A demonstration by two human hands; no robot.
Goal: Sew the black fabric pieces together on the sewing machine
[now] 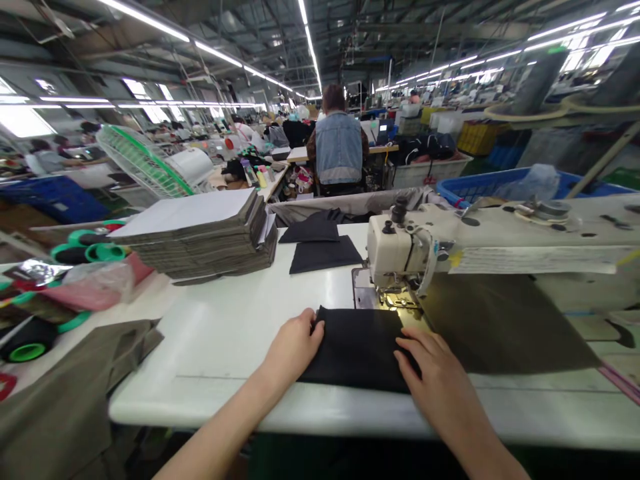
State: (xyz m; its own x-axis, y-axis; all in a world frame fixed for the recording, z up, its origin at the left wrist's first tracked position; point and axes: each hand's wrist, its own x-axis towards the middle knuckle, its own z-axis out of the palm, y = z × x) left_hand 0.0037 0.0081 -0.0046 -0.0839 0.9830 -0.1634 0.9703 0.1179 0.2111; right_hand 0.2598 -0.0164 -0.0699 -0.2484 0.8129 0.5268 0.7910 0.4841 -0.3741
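I see two bare hands at the near side of a white sewing table (215, 360). A black cloth piece (363, 347) lies flat between them, its long side going left to right. The left hand (295, 340) has its thumb and finger bent at the cloth's far left corner; I can't tell if they pinch it. The right hand (435, 363) rests on the right edge, thumb and fingers a bit apart. The sewing machine's metal foot (403, 300) is just past the cloth's far edge, and the right hand is nearer to it. The cloth looks smooth, dark and plain, with four sides.

Near left, a brown-grey cloth (75, 373) hangs by some thread spools (27, 350). Farther off are two more black pieces (327, 255), a tall cloth stack (200, 250) with white paper on top, and the cream sewing machine (395, 250). Beyond them, a person in a denim vest (339, 147) sits facing away.
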